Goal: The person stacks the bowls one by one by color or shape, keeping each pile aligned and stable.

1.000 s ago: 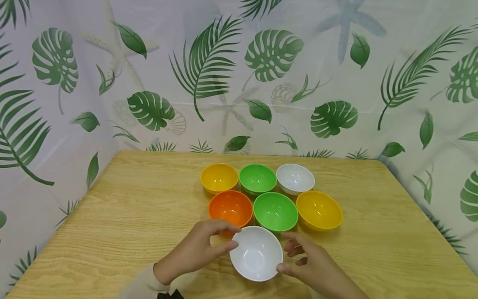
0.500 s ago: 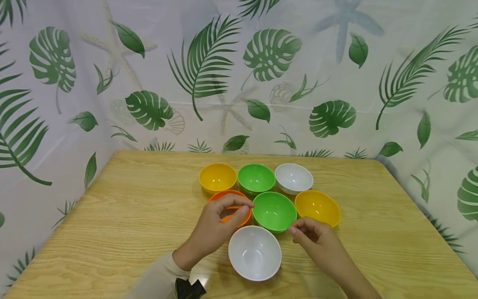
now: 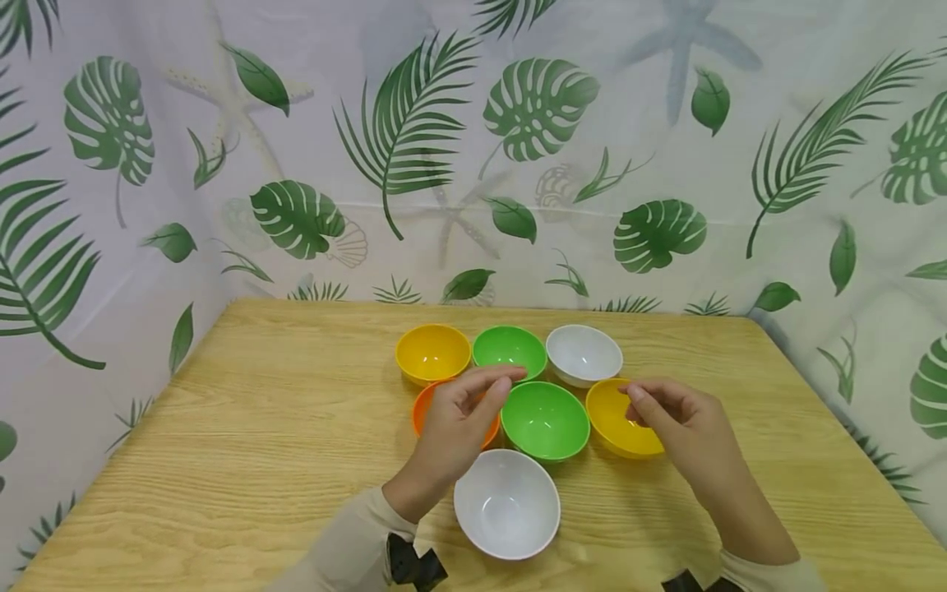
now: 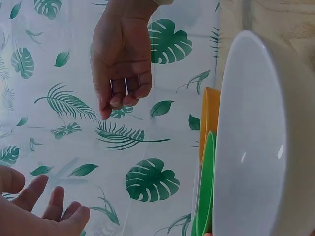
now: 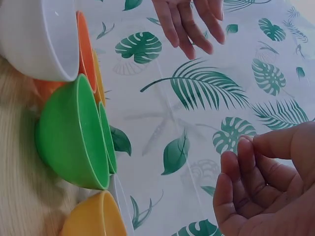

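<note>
White and round, with no long axis, the near bowl [image 3: 506, 503] sits upright on the worktop [image 3: 296, 411]. With twelve o'clock toward the back wall [image 3: 414, 99], it lies at five o'clock from the left hand [image 3: 460, 418] and eight from the right hand [image 3: 691, 434]. The left is nearer, its wrist overlapping the rim in the head view; its grip is slack and holds nothing, above the orange bowl [image 3: 423, 409] at eleven. The right grip, thumb close to bent fingertips, is likewise unladen, above the yellow bowl [image 3: 616, 426] at two. One o'clock has the green bowl [image 3: 546, 421].
</note>
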`<control>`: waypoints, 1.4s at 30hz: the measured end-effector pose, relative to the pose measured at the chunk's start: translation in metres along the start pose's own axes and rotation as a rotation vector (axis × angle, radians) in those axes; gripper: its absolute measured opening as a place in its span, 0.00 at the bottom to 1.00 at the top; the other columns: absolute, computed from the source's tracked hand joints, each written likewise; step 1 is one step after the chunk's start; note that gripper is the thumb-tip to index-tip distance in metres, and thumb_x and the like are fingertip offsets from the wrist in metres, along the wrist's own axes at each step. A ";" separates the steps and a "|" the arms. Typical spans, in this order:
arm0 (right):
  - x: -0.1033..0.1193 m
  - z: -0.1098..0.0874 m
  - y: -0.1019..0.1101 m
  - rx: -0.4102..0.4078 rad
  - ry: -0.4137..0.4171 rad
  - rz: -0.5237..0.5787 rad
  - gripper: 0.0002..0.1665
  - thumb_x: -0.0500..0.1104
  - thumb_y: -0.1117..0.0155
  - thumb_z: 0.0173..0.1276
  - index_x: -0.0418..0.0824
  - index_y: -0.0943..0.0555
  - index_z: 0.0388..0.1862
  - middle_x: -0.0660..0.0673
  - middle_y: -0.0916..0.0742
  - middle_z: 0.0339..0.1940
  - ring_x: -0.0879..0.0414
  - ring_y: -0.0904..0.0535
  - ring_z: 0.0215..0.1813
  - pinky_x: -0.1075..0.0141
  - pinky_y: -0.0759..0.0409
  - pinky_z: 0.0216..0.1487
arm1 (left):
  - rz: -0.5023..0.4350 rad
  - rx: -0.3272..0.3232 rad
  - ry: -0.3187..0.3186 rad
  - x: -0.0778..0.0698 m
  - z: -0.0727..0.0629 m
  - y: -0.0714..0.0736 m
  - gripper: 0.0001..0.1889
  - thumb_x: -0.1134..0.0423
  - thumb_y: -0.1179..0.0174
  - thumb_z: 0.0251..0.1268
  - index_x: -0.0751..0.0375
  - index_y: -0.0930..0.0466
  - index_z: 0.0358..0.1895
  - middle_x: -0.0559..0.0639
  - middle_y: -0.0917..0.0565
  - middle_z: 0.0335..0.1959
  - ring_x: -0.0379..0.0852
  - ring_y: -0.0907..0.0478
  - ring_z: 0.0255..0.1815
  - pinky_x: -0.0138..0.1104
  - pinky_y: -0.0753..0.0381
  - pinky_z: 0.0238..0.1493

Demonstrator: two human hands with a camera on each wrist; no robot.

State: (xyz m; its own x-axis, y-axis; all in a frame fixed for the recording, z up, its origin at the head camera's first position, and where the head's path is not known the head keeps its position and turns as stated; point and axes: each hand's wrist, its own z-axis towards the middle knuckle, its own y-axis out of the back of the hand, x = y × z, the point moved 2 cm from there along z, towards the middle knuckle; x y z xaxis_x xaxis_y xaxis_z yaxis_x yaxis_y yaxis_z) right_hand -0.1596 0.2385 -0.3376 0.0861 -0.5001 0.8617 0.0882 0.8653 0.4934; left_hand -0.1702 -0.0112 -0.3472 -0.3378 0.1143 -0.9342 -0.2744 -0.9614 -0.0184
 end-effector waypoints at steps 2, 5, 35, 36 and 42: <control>-0.001 0.003 0.002 -0.012 0.014 0.010 0.25 0.53 0.47 0.74 0.33 0.22 0.55 0.53 0.16 0.34 0.61 0.21 0.41 0.76 0.21 0.43 | -0.014 0.005 0.002 0.001 0.001 -0.003 0.17 0.63 0.52 0.76 0.68 0.23 0.58 0.57 0.23 0.60 0.46 0.30 0.65 0.37 0.32 0.67; -0.003 0.008 0.004 -0.019 0.035 0.022 0.25 0.52 0.48 0.75 0.33 0.23 0.58 0.52 0.16 0.37 0.64 0.21 0.42 0.77 0.21 0.45 | -0.053 0.014 0.017 0.002 0.001 -0.007 0.19 0.61 0.56 0.77 0.68 0.27 0.62 0.58 0.26 0.64 0.47 0.35 0.69 0.40 0.37 0.70; -0.024 0.100 0.013 0.144 -0.217 0.111 0.34 0.45 0.61 0.79 0.26 0.50 0.74 0.26 0.44 0.74 0.32 0.45 0.72 0.43 0.44 0.71 | -0.224 0.006 0.194 0.009 0.010 -0.030 0.22 0.60 0.62 0.78 0.66 0.34 0.68 0.55 0.34 0.71 0.52 0.42 0.73 0.49 0.43 0.72; -0.026 0.103 0.012 0.161 -0.229 0.112 0.34 0.45 0.61 0.79 0.26 0.51 0.74 0.26 0.45 0.74 0.32 0.46 0.72 0.43 0.44 0.72 | -0.227 0.007 0.199 0.009 0.010 -0.031 0.22 0.60 0.62 0.78 0.66 0.35 0.69 0.55 0.34 0.71 0.52 0.43 0.73 0.49 0.43 0.72; -0.038 0.115 0.009 0.219 -0.301 0.114 0.34 0.43 0.62 0.78 0.25 0.55 0.74 0.26 0.47 0.75 0.31 0.48 0.73 0.45 0.47 0.73 | -0.226 0.017 0.208 0.010 0.009 -0.034 0.23 0.58 0.62 0.79 0.65 0.36 0.70 0.53 0.35 0.71 0.54 0.44 0.74 0.48 0.41 0.72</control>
State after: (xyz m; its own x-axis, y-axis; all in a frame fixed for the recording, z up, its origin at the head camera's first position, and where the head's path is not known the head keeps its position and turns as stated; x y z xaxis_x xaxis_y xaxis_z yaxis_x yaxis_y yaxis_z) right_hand -0.2765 0.2689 -0.3527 -0.2147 -0.3959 0.8928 -0.1219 0.9179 0.3777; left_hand -0.1725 0.0248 -0.3531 -0.0752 0.2694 -0.9601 -0.3367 -0.9131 -0.2298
